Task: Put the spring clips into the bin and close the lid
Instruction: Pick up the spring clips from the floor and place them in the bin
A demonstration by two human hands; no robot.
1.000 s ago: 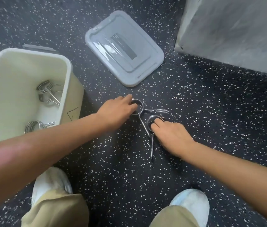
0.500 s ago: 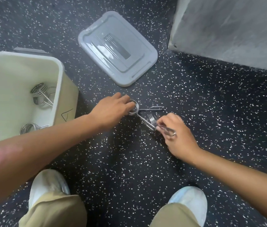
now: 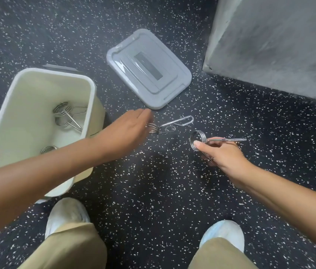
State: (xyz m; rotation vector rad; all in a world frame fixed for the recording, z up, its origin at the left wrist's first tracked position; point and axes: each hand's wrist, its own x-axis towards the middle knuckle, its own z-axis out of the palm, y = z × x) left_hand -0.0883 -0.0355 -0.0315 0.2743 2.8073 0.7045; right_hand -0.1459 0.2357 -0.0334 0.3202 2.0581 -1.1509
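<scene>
A cream bin stands open on the speckled floor at the left, with several metal spring clips lying inside. Its grey lid lies flat on the floor behind the hands. My left hand grips the coil of one spring clip, whose handles stick out to the right just above the floor. My right hand is closed on a second spring clip, lifted off the floor with its coil toward the left and one handle pointing right.
A grey concrete block fills the upper right. My two white shoes and tan trouser legs are at the bottom. The dark speckled floor surrounds everything.
Both hands picked their clips up from the floor. My right hand moved right and lifted its clip clear; my left hand raised the other clip slightly toward the bin.
</scene>
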